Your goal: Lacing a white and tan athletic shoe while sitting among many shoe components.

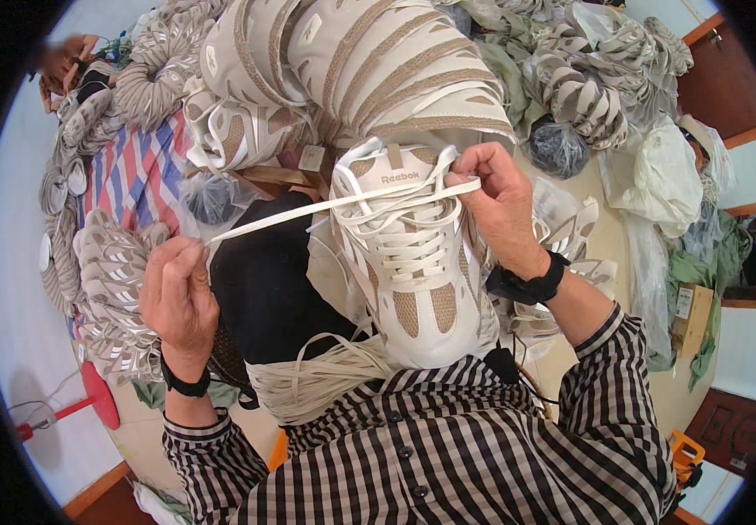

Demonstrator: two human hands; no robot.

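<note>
lace of flat cream fabric (pixel 273 222) ran between left hand (pixel 178 293), pinched on its end, and right hand (pixel 502 199), pinching it by the ankle end of the white-and-tan mesh shoe (pixel 413 287), centred toe toward the black-and-beige checked shirt (pixel 448 437), presumably for tension and easy reach.

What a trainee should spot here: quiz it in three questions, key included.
1. True or false: the left grip pinches the stretched lace.
2. The toe of the shoe points: a) left; b) right; c) toward the shirt.
3. Fill in: the lace bundle lies to the ____ of the shoe.

Key: 1 true; 2 c; 3 left.
</note>
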